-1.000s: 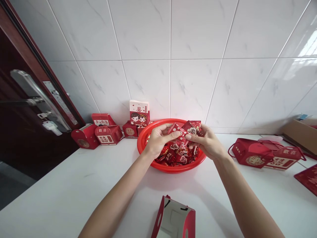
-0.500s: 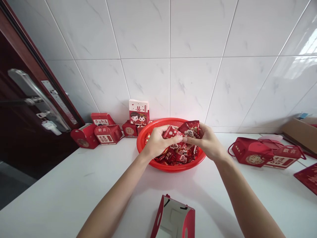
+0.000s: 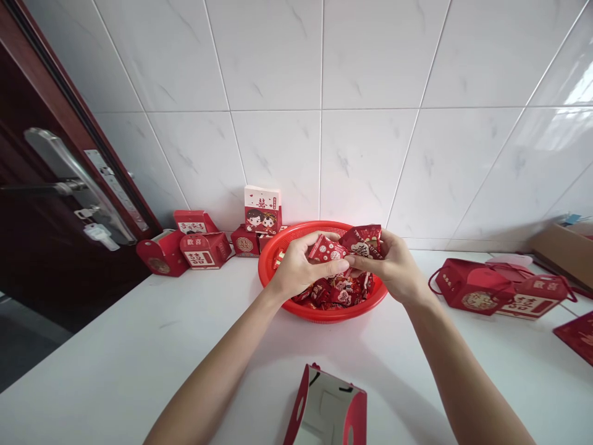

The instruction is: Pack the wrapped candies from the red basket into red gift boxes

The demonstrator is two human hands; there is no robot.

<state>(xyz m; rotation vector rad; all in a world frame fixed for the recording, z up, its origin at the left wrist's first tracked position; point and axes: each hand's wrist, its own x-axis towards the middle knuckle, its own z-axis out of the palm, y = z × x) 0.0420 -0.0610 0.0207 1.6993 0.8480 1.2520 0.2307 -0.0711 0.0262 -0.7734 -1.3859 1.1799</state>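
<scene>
Over a red plastic basket (image 3: 324, 316) full of red wrapped candies (image 3: 331, 293), both hands are raised close together, thumbs nearly meeting. My left hand (image 3: 301, 264) pinches a red candy packet (image 3: 328, 248) with pale round prints. My right hand (image 3: 393, 262) grips a darker red candy packet (image 3: 362, 240) with a white emblem and a crimped edge. The fingers behind the packets are partly hidden. Nearer to me, between my forearms, stands an open red box (image 3: 327, 408) with a pale, shiny inside, cut off by the lower frame edge.
Red gift boxes (image 3: 204, 250) stand at the left by the wall, and a white-and-red box (image 3: 262, 210) rests on others. More red boxes with cord handles (image 3: 477, 287) are at the right, near a cardboard carton (image 3: 563, 250). A dark door (image 3: 41, 204) borders the left.
Both hands have shifted slightly right, and the left packet has turned to show more of its printed face. The view itself has moved a little.
</scene>
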